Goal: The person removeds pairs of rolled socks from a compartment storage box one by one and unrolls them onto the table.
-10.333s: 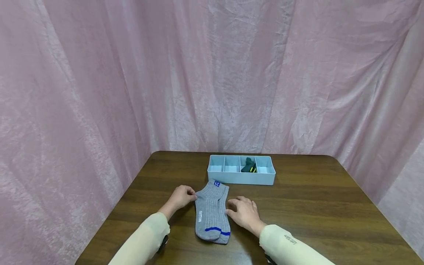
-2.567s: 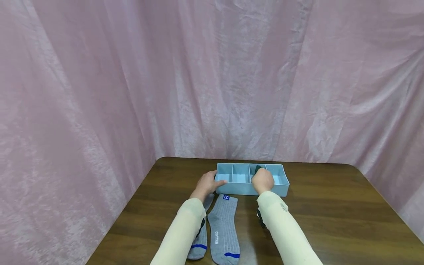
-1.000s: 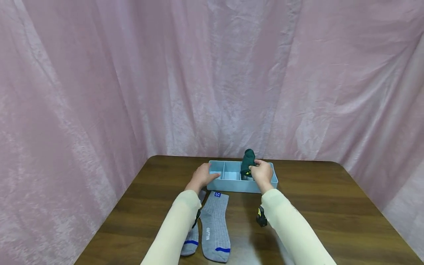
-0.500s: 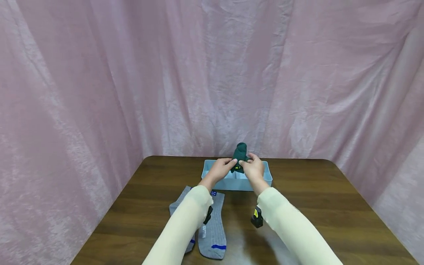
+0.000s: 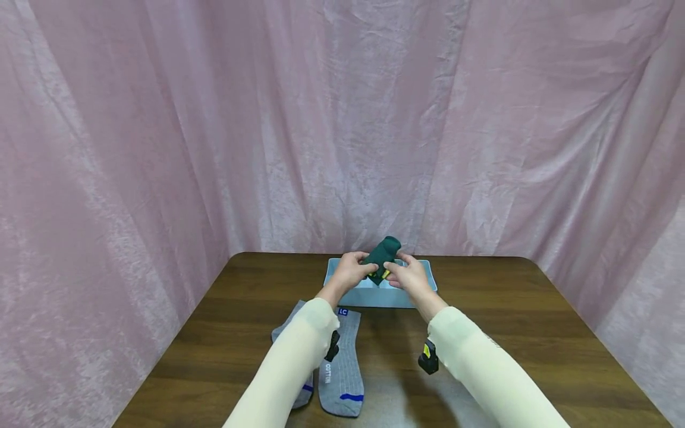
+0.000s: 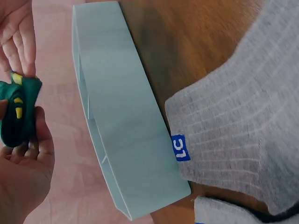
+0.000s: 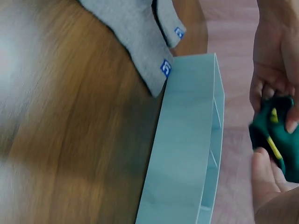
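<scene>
Dark green, with yellow marks, the rolled sock bundle (image 5: pixel 381 257) is held in the air above the tray (image 5: pixel 342 291), over its far side, by both hands. The left hand (image 5: pixel 349 272) grips it from the left with fingers curled round it, thumb on the near side; the right hand (image 5: pixel 409 275) pinches its lower end from the right, fingertips (image 5: pixel 386 267) meeting the fabric. In the left wrist view the bundle (image 6: pixel 17 112) sits between the left thumb and fingers, with the right hand's fingers (image 6: pixel 18 39) touching its top edge. The right wrist view shows the same hold from the other side, bundle (image 7: pixel 275 140) clamped between both hands.

The pale blue tray stands on the brown wooden table (image 5: pixel 508 321), divided into compartments; the hands and bundle hide much of its inside from the head camera. Just in front of its near wall lie two grey socks (image 5: pixel 342 362), flat and side by side, cuffs toward the tray; the cuff with the blue label (image 6: pixel 179 147) is just short of the tray wall. The left forearm in a cream sleeve (image 5: pixel 289 368) crosses over the left sock and covers most of it. A pink curtain (image 5: pixel 160 131) hangs behind and to both sides of the table
</scene>
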`<control>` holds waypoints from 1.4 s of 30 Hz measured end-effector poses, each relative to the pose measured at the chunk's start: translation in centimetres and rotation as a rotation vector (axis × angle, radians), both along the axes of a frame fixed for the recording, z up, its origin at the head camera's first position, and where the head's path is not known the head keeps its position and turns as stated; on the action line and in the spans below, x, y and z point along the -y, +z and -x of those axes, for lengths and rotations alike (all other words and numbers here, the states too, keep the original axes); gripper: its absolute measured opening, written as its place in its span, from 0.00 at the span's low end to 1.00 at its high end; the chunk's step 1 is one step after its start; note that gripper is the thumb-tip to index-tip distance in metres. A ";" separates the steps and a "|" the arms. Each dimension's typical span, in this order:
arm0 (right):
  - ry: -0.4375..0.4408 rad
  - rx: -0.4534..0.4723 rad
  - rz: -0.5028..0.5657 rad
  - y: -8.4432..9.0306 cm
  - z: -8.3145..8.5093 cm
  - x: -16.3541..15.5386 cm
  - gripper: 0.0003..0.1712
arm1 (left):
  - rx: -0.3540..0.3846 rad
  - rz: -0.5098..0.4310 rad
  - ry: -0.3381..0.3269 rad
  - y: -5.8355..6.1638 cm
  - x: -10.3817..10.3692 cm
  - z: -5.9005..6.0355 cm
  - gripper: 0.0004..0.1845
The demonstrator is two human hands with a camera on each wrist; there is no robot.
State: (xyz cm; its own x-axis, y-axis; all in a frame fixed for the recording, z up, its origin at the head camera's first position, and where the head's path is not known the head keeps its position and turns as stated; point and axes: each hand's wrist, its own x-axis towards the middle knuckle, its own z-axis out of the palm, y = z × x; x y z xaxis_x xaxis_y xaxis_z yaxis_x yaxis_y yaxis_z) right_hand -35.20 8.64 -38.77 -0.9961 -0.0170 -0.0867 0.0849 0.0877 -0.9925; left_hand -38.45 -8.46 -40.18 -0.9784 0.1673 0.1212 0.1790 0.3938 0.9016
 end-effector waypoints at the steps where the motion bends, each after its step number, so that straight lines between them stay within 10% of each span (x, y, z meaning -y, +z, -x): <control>1: 0.012 0.018 -0.016 0.1 -0.1 -0.3 0.38 | -0.013 0.030 0.000 0.0 0.0 -0.1 0.17; 10: 0.082 0.196 -0.083 0.5 -0.7 -3.1 0.52 | -0.261 0.398 -0.086 -0.4 -0.1 -1.3 0.19; 21: 0.135 0.227 -0.039 -1.2 -0.5 -3.9 0.33 | -0.561 0.720 -0.288 -1.6 -0.7 -3.2 0.24; 31: 0.189 0.062 -0.231 -2.0 -1.2 -5.1 0.42 | -0.270 0.333 -0.233 -2.5 -1.3 -3.5 0.10; 35: 0.242 0.019 -0.204 -2.3 -1.4 -6.1 0.44 | -0.038 0.189 -0.204 -2.3 -1.6 -3.6 0.26; 42: 0.424 -0.039 -0.123 -2.6 -1.9 -7.7 0.47 | 0.281 -0.047 -0.349 -1.8 -1.8 -4.0 0.30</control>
State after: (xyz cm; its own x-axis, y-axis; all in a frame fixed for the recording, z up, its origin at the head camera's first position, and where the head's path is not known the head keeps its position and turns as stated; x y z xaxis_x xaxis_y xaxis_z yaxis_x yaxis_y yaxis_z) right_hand -33.31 16.37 -41.39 -0.9058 -0.4169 -0.0763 -0.0214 0.2248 -0.9742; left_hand -34.41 -6.64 -41.94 -0.8605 0.4937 -0.1255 0.0398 0.3108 0.9496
